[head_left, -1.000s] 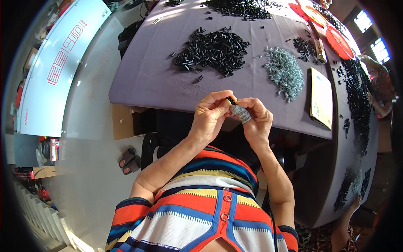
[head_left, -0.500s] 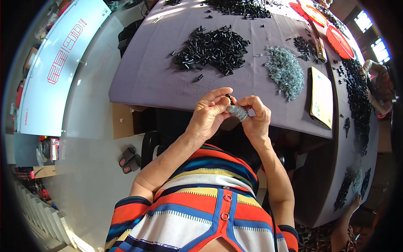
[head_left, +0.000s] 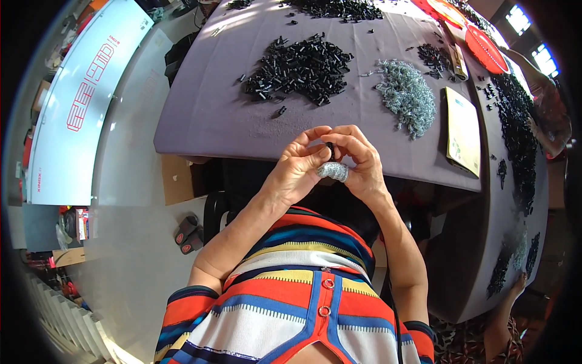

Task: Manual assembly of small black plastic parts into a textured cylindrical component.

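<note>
Just in front of the table's near edge, my hands meet at their fingertips. A small black plastic piece (head_left: 330, 147) is pinched between the thumb and fingers of my left hand (head_left: 292, 170). My right hand (head_left: 362, 162) closes on the same piece from the other side, its fingers curled over the top. A grey speckled cover (head_left: 333, 171) sits around what looks like my right thumb, below the piece. The fingers partly hide the piece, so its exact shape is unclear. Beyond my hands lies a heap of small black cylindrical parts (head_left: 300, 70), with a pile of small clear plastic parts (head_left: 407, 97) to its right.
A grey-mauve cloth covers the table (head_left: 206, 115). A yellowish booklet (head_left: 462, 130) lies near its right edge. Red trays (head_left: 487, 50) stand at the far right, near another person's arm (head_left: 548, 109) and more black parts (head_left: 515, 145). A white panel (head_left: 91, 97) is on the left.
My right hand has moved left and its fingers have come over the black piece to meet my left fingertips. The grey-covered thumb has swung left below it.
</note>
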Demonstrator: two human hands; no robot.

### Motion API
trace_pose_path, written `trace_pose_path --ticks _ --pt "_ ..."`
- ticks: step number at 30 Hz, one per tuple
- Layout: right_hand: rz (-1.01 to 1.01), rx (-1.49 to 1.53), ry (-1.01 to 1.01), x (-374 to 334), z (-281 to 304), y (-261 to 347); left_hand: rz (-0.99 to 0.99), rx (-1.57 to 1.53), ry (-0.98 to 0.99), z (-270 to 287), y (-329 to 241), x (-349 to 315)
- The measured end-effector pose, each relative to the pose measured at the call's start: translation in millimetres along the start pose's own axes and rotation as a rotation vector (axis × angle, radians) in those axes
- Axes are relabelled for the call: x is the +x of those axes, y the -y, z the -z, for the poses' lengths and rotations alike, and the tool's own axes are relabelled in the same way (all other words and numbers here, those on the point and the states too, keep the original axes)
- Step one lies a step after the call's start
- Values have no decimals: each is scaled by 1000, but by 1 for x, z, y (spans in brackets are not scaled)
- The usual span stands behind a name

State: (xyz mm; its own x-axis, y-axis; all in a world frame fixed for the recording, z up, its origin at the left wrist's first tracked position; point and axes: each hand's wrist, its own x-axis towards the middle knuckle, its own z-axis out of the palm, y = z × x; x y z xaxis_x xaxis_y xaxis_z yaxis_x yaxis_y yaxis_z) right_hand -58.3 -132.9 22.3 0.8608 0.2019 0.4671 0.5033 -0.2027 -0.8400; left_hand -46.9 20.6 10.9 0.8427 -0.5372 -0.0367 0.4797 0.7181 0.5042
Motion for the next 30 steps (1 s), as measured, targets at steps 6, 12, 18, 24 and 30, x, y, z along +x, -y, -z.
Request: trace_pose_path --ticks 6,12,18,24,30 --pt "-19 165 -49 -1 -4 3 16 -36 14 -5 -4 -2" --pt "-18 128 -37 -1 -4 2 2 40 1 4 1 -3" --pt "-49 147 -66 0 -4 4 6 -5 -8 6 3 -3" --pt "-78 198 -76 0 -8 -1 4 -31 -12 8 5 -4" --pt "-198 299 -93 -4 -10 -2 7 -98 -20 17 13 -2"
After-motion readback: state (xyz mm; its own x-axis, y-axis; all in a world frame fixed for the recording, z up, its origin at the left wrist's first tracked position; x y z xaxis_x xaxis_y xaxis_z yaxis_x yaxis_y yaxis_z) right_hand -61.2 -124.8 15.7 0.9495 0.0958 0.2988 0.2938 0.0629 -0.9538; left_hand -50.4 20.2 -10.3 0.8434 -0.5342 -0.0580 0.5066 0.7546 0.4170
